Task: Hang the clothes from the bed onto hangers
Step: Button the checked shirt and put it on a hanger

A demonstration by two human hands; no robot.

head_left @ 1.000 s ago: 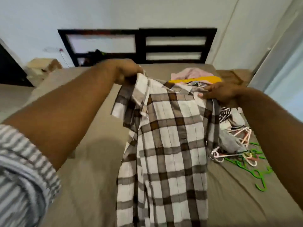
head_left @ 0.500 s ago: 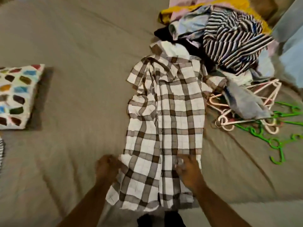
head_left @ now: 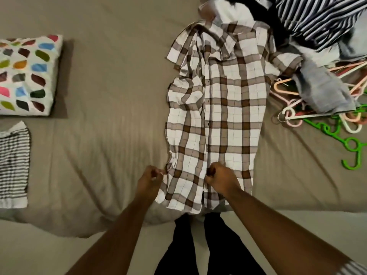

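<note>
With the plaid shirt (head_left: 228, 116) lying flat on the bed (head_left: 103, 139), the left hand (head_left: 151, 178) pinches its side edge and the right hand (head_left: 220, 178) its button strip, both near the hem (hangers (head_left: 294, 114) lie just beside), so an even, gentle pull should smooth it.

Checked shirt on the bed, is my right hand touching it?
Touching. The head view shows the right hand resting on the checked shirt, with its curled fingers pinching the fabric near the hem.
</note>
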